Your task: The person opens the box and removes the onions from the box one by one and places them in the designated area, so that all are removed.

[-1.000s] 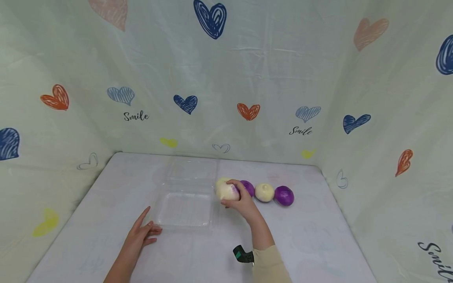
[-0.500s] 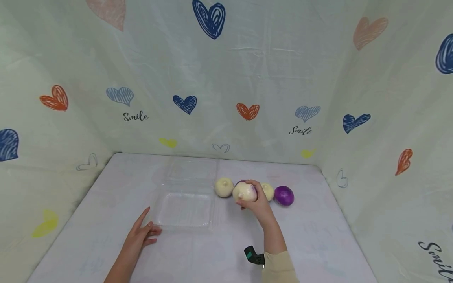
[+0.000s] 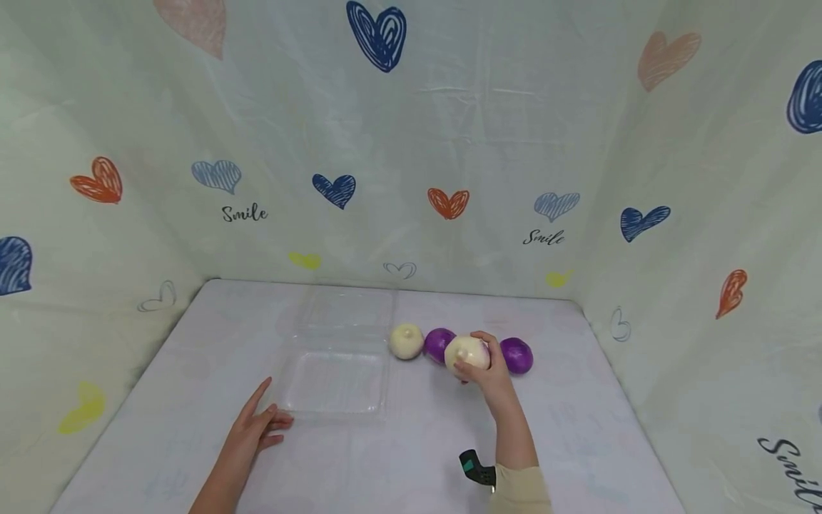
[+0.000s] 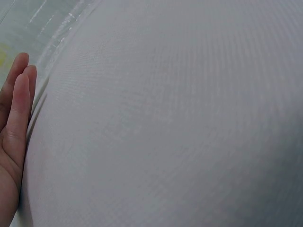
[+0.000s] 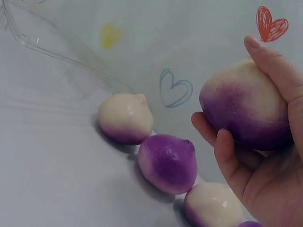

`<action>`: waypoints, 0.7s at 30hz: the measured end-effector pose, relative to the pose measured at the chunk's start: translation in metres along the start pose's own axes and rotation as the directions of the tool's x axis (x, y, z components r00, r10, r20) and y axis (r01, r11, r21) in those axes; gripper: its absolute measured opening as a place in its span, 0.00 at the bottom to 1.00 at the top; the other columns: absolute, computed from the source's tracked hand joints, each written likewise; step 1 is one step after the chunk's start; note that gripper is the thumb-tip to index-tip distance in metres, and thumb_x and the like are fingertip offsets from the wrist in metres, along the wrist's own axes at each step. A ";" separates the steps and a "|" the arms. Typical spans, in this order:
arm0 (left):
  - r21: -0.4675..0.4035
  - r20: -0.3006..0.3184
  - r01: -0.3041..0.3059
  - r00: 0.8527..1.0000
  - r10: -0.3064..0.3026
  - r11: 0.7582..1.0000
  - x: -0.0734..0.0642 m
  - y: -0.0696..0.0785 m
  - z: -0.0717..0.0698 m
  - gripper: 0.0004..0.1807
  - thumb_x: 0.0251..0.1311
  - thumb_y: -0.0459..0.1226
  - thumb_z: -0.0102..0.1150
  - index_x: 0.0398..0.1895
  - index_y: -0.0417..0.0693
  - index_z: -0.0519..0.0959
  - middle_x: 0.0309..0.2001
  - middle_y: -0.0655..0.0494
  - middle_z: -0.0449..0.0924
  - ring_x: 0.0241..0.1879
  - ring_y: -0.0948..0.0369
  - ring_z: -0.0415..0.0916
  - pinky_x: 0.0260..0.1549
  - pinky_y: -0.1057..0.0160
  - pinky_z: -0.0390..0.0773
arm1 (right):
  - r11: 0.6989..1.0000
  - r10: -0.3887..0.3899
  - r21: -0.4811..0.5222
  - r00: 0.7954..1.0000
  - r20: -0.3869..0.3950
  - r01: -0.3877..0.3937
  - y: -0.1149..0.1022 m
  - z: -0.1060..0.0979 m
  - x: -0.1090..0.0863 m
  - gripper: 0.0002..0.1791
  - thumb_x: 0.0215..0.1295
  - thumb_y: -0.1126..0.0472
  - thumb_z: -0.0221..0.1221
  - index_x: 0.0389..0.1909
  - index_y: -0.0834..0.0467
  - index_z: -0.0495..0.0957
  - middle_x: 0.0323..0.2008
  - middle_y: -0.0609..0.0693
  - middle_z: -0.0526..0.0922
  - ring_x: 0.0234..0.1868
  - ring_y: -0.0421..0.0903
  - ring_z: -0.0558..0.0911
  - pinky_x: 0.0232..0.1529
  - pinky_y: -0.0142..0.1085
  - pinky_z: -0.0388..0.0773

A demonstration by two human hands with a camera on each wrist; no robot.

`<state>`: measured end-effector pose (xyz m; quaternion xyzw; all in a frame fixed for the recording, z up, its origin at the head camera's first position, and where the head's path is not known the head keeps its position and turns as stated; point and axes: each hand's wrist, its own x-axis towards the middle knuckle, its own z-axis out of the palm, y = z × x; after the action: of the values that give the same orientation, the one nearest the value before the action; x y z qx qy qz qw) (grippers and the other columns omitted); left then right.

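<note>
My right hand (image 3: 493, 370) grips a cream-and-purple turnip (image 3: 467, 354), fingers and thumb curled round it. In the right wrist view this turnip (image 5: 244, 101) is raised above the row, its purple side down. The row on the table holds a cream turnip (image 3: 406, 341), a purple one (image 3: 439, 344) and, at the right end, another purple one (image 3: 517, 355). A further cream turnip (image 5: 215, 205) is hidden behind the held one in the head view. My left hand (image 3: 249, 428), fingers extended, rests by the front left corner of a clear plastic container (image 3: 388, 385).
The container's clear lid (image 3: 347, 313) lies folded back behind its base. A white cloth covers the table (image 3: 359, 464). Behind and at both sides hangs a curtain (image 3: 488, 143) printed with hearts. A dark wrist device (image 3: 477, 467) sits at my right sleeve.
My right hand has carried the turnip rightward along the row, uncovering the left cream turnip and then the purple one beside it. The left hand has stayed in place.
</note>
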<state>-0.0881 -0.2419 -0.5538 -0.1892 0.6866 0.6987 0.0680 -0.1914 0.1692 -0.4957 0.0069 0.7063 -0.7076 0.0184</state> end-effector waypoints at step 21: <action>-0.010 0.006 0.016 1.000 -0.016 1.000 0.001 0.001 0.000 0.35 0.75 0.44 0.46 0.79 0.62 0.44 0.41 0.52 0.83 0.42 0.63 0.80 0.40 0.63 0.79 | 0.998 -0.035 -0.058 0.995 -0.098 0.030 0.001 -0.046 -0.016 0.35 0.61 0.70 0.63 0.67 0.57 0.61 0.68 0.53 0.61 0.64 0.48 0.62 0.52 0.28 0.69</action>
<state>-0.0891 -0.2423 -0.5531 -0.1932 0.6813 0.7021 0.0745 -0.1761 0.2152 -0.4963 0.0301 0.7259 -0.6865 -0.0280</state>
